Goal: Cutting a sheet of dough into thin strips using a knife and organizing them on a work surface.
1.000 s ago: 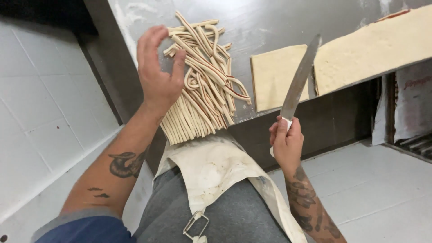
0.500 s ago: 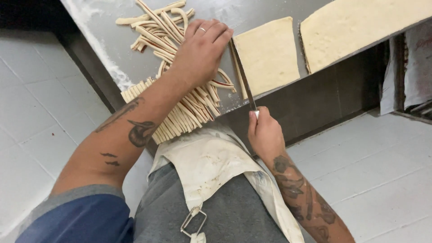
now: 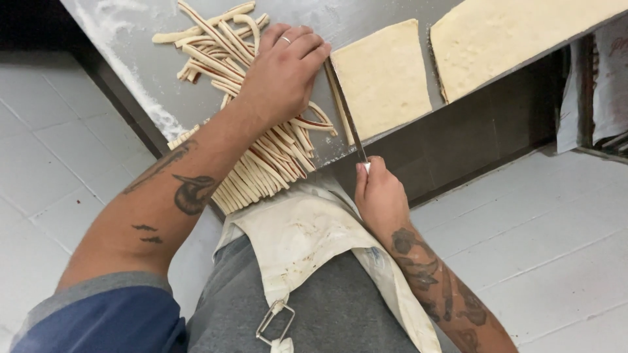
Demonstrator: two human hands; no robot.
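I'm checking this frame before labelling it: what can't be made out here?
Head view:
- Knife handle: hidden inside the right hand.
- Dough strips: partly covered by the left hand.
- Large dough sheet: cut off by the top edge.
- Shelf at right: contents unclear, cut by the frame.

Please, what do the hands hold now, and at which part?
Right hand holds the knife by its handle. Left hand grips nothing; it rests flat on the dough strips.

A floured steel bench (image 3: 131, 59) stands over a white tiled floor (image 3: 543, 222). A big slab of pale dough (image 3: 517, 33) lies at its far right end. A stained cream apron (image 3: 307, 235) with a metal clip (image 3: 275, 323) hangs below the bench edge.
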